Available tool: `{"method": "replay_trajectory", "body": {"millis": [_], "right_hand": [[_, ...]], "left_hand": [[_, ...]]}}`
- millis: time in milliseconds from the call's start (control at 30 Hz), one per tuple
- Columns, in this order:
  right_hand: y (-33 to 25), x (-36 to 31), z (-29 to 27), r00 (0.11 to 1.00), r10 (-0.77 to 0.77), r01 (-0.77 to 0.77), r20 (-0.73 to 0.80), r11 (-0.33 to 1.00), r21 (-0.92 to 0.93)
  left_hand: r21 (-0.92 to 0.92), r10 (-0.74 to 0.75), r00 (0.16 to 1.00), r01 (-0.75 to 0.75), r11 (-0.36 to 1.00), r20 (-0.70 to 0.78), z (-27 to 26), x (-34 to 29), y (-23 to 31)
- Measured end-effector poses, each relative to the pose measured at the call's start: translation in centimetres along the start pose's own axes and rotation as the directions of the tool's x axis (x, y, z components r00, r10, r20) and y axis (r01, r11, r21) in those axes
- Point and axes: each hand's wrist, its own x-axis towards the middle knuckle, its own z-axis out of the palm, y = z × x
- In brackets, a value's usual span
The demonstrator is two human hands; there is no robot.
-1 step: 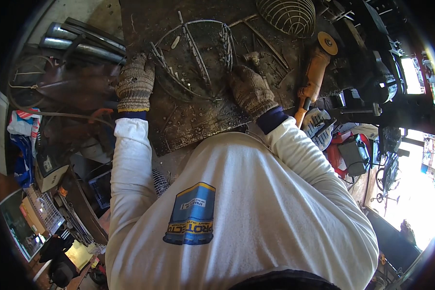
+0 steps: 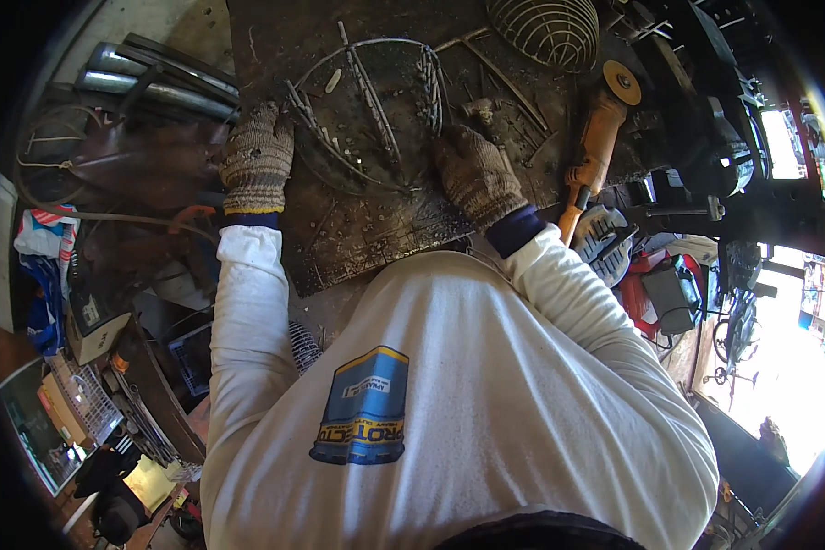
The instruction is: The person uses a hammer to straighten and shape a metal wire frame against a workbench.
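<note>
On the dark, worn metal tabletop (image 2: 367, 240) rests a round frame of metal rods (image 2: 373, 110), with a hoop and several slanting bars. My left hand (image 2: 258, 160), in a brown knitted glove, is at the table's left edge beside the frame's left bar. Its fingers are curled, and whatever they hold is hidden. A matching glove covers my right hand (image 2: 478, 174), whose fingers close at the hoop's right side, partly hidden by the back of the hand. Right of that hand lies an orange angle grinder (image 2: 596, 137) with a tan disc.
A domed wire guard (image 2: 550, 32) sits at the far right of the table. Thin metal bars (image 2: 513, 82) and loose bits lie near it. Metal pipes (image 2: 156, 93) are stacked at left, and a hose (image 2: 119, 217) runs below them. Tools and clutter crowd the right side.
</note>
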Motion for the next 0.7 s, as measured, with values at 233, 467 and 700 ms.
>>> {"method": "replay_trajectory", "body": {"millis": [233,467,700], "right_hand": [[2.2,0.4,1.5,0.992,-0.107,0.099,-0.062,0.987,-0.127],[0.5,-1.2,1.2,0.99,0.134,-0.11,-0.038,0.919,0.378],[-0.5,-1.2,0.0,0.996,0.058,-0.078,0.073,0.945,0.317]], "left_hand": [[-0.027,-0.031,0.999,0.031,0.999,0.033,0.6,0.2,0.3],[-0.134,0.016,0.996,-0.027,0.991,-0.083,0.0,-0.4,-0.6],[-0.359,0.245,0.854,-0.431,0.828,-0.46,-7.1,2.1,1.6]]}}
